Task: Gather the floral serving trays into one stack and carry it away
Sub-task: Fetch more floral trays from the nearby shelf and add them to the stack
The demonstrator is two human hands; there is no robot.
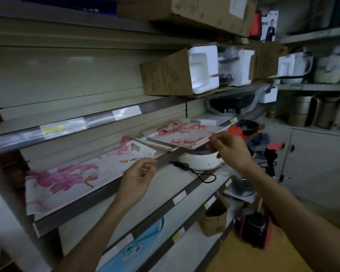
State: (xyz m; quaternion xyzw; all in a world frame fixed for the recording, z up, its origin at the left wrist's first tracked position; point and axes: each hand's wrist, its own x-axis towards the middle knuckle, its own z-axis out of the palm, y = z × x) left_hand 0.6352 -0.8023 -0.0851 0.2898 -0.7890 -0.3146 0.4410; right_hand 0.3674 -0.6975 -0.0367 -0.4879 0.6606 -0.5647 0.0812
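A long white serving tray [71, 185] with magenta flowers lies flat on the middle shelf at the left. A second floral tray [182, 135], with pink-red blossoms, sits further right on the same shelf, over other tray edges. My right hand [231, 149] pinches the near right edge of that second tray. My left hand [137, 178] hovers at the shelf's front edge by the first tray's right end, fingers loosely curled, holding nothing that I can see.
A white round cooker [199, 160] with a black cord stands on the shelf below the second tray. Cardboard boxes with foam [177, 73] fill the shelf above. A blue item [143, 242] lies on a lower shelf. Boxes and a dark appliance [253, 228] crowd the floor at right.
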